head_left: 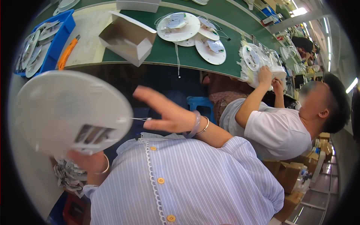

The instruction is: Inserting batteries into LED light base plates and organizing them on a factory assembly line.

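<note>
A large white round disc-shaped housing [56, 112] is raised at the left, smooth-faced, with a rectangular window or label near its lower edge. My left hand [89, 161] grips it from below; its fingers are partly hidden behind the disc and blurred. A thin white wire [138, 119] sticks out from the disc's right side. The wire's small end lies close to the thumb of my right hand [173, 117]. That hand has its thumb and fingers spread, apart from the disc, and no firm hold on the wire shows.
On the green bench are an open cardboard box [127, 37], an orange utility knife [68, 52], and several white discs with circuit boards [210, 50]. A blue bin [62, 35] holds more discs. At right, a co-worker [277, 127] handles parts; a blue stool [200, 105] stands nearby.
</note>
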`<state>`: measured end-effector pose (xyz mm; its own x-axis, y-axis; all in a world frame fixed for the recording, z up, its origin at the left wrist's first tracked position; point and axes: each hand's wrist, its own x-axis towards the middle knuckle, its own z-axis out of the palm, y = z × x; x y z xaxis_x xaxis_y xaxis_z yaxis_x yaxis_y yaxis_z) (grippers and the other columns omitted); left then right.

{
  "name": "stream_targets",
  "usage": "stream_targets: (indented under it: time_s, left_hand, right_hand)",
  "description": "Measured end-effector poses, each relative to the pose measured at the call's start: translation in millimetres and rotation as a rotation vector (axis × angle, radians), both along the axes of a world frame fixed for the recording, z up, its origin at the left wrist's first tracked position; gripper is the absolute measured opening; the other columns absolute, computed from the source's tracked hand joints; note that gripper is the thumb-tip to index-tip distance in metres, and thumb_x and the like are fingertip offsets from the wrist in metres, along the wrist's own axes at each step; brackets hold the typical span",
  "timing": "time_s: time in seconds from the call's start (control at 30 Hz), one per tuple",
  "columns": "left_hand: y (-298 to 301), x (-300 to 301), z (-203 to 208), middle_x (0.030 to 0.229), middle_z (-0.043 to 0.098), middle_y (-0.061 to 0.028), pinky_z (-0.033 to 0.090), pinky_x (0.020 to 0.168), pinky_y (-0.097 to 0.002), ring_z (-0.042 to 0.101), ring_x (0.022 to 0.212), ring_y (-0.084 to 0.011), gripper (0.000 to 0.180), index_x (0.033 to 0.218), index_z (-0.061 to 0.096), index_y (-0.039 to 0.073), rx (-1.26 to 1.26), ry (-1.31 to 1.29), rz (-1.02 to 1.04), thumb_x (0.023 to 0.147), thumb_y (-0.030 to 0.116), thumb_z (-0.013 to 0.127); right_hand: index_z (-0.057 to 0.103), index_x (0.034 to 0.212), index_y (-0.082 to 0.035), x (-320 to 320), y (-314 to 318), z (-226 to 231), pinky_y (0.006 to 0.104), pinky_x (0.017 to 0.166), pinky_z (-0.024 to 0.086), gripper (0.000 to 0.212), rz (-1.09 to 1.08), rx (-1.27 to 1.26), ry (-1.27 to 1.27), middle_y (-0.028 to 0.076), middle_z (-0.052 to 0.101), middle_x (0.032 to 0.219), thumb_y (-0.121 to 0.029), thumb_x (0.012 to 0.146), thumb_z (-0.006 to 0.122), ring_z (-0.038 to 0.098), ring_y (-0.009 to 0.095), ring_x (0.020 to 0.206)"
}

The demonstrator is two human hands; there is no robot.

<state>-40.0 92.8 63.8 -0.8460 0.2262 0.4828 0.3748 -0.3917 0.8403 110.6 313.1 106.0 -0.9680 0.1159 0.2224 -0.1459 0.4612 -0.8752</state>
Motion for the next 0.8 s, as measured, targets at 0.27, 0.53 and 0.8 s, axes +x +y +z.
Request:
stream_targets:
  time_s: [0.27, 0.53, 0.8]
  left_hand:
    - [32.3, 11.4, 31.4, 0.116, 0.042, -0.0112, 0.032, 0.088, -0.0296, 0.042, 0.104, -0.0182, 0.044, 0.119, 0.031, -0.005, -0.261, -0.489, -0.593, 0.083, 0.015, 0.045]
    - [79.8, -18.6, 32.4, 0.116, 0.044, -0.0108, 0.034, 0.084, -0.0270, 0.044, 0.102, -0.0167, 0.045, 0.123, 0.030, 0.004, -0.362, -0.144, -0.588, 0.081, 0.013, 0.045]
    - [148.9, -56.1, 20.9, 0.122, 0.039, -0.0092, 0.042, 0.079, -0.0308, 0.050, 0.093, -0.0271, 0.045, 0.113, 0.043, 0.013, -0.717, 0.523, -0.408, 0.070, 0.004, 0.055]
  right_hand:
    - [0.048, 0.100, 0.005, 3.6, -3.5, 29.6, 0.0186, 0.046, 0.045, 0.026, -0.119, -0.711, -0.031, 0.008, 0.058, 0.076, -0.016, 0.086, 0.040, 0.055, 0.010, 0.058]
    - [0.046, 0.102, -0.003, 16.4, 80.3, 18.2, 0.0193, 0.048, 0.037, 0.027, -0.418, -1.355, 0.539, 0.004, 0.055, 0.089, -0.024, 0.087, 0.040, 0.040, 0.006, 0.056]
    - [0.042, 0.110, 0.001, 40.2, 194.4, -35.7, 0.0212, 0.057, 0.042, 0.030, -0.385, -1.560, 0.723, 0.010, 0.054, 0.100, -0.018, 0.086, 0.040, 0.050, 0.011, 0.071]
